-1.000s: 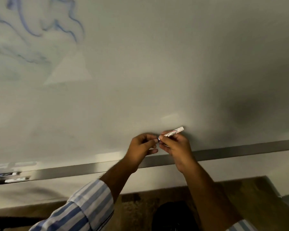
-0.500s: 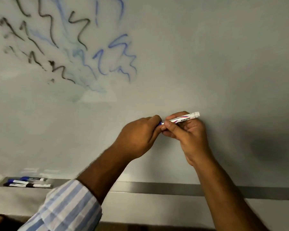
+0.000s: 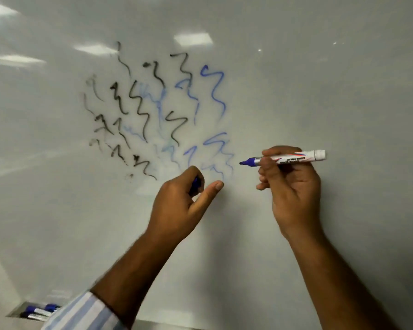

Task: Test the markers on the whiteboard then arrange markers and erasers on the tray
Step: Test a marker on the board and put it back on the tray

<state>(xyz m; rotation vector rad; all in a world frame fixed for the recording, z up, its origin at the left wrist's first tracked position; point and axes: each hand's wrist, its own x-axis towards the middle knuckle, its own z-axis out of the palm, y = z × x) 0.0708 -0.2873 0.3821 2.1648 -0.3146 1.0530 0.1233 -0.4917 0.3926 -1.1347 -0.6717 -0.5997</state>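
My right hand grips a white marker with a bare blue tip that points left, just short of the blue squiggles on the whiteboard. My left hand holds the marker's blue cap in its curled fingers, thumb stretched out. The cap is mostly hidden in the fist. Black and blue wavy test lines cover the board's upper left middle.
At the bottom left, the metal tray carries a few blue-capped markers. No eraser is in view.
The cap has come off the marker: my left hand pulled it away to the left, and my right hand lifted the uncapped marker up toward the squiggles. The view tilted upward.
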